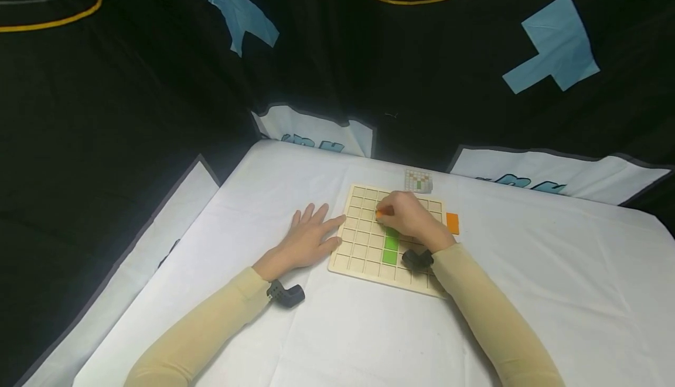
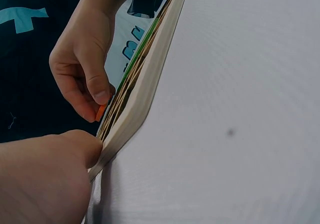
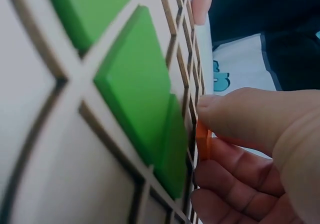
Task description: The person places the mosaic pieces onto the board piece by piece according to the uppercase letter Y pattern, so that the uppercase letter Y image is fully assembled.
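Note:
A wooden grid board (image 1: 355,252) lies on the white cloth. My right hand (image 1: 413,217) pinches a small orange tile (image 3: 203,143) between thumb and fingers, at the board's upper middle part. Below that hand, green tiles (image 1: 390,256) sit in a column of the grid; the right wrist view shows them close up, with raised strips around the cells. My left hand (image 1: 306,243) lies with fingers spread on the cloth, its thumb and forefinger touching the board's left edge. The left wrist view shows the board (image 2: 150,79) edge-on beside that hand.
A separate orange piece (image 1: 452,223) lies by the board's right edge. Behind the board is a small card (image 1: 418,181) printed with a coloured grid pattern. A dark curtain (image 1: 411,70) with blue patches hangs beyond the table.

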A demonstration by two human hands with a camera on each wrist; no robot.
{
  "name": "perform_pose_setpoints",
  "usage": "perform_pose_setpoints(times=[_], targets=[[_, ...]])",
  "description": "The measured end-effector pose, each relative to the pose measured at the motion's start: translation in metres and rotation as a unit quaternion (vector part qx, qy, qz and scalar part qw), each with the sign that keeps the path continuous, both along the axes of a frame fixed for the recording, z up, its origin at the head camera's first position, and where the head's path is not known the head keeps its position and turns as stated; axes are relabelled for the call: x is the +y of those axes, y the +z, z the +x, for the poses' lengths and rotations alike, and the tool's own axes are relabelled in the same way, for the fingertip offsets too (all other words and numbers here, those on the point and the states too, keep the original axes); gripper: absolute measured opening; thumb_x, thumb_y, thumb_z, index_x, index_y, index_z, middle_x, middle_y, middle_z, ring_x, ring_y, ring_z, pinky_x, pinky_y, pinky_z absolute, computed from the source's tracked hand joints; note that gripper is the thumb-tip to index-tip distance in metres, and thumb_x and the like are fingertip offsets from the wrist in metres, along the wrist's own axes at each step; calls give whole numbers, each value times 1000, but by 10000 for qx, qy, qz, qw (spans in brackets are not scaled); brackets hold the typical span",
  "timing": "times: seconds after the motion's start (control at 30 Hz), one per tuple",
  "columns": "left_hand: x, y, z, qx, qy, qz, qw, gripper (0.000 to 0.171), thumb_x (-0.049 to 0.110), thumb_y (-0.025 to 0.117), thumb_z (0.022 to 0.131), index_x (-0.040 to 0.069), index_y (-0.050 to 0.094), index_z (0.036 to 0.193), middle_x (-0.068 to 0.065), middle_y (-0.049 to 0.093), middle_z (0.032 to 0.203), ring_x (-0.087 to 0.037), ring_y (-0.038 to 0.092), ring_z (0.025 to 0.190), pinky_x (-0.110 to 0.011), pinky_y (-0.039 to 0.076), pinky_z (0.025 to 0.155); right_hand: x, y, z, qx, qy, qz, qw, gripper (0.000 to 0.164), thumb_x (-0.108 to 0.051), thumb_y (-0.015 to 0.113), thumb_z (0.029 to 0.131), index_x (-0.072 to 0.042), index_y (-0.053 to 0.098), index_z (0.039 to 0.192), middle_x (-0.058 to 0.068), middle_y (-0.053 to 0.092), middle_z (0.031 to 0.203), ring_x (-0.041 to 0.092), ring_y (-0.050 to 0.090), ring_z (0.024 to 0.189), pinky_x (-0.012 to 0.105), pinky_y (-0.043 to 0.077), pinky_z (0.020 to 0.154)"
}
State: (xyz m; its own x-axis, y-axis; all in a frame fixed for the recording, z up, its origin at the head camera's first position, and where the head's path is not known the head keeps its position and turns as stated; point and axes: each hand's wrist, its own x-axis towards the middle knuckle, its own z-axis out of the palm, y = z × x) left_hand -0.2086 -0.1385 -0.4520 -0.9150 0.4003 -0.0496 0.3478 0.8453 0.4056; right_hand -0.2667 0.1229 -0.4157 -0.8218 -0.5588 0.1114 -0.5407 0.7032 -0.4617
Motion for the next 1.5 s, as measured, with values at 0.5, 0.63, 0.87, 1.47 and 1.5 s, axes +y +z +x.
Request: perform_pose_setpoints(times=[0.5,0.63,0.87,1.47,1.5], targets=[[2,4,1,-16,-26,-56,10000,57,43,47,104,23,43,157,-25,21,168,-55,9,155,-74,6,122,-4,-2,0,-91,-200,139,9997,21,-6,74,88,-3,79,109,13,77,111,25,68,99,44,57,93],[2,5,2,21,-32,-16,10000,57,42,48,103,21,44,156,-27,22,167,-56,10,154,-75,7,121,-5,-1,1,-79,-183,96,9998,20,-5,74,87,-3,79,107,12,77,110,24,68,97,44,57,92],[1,7,2,-39,-18,-62,10000,57,43,46,104,23,42,157,-25,20,168,-54,8,155,-73,6,122,-6,-3,2,-71,-180,16,9998,23,-5,74,87,-1,78,109,14,77,110,26,70,100,44,57,93],[1,4,0,-42,16,-137,9999,57,45,47,104,24,42,157,-24,20,169,-53,9,156,-72,6,123,-5,-2,3,-168,-310,26,9994,19,-3,74,87,-3,79,105,13,77,107,25,68,98,44,57,93],[1,4,0,-41,13,-145,9999,57,45,47,104,24,42,157,-24,20,169,-53,9,155,-72,6,123,-5,-2,3,-187,-315,20,9993,18,-3,74,87,-2,79,104,13,76,107,25,67,97,44,57,92]])
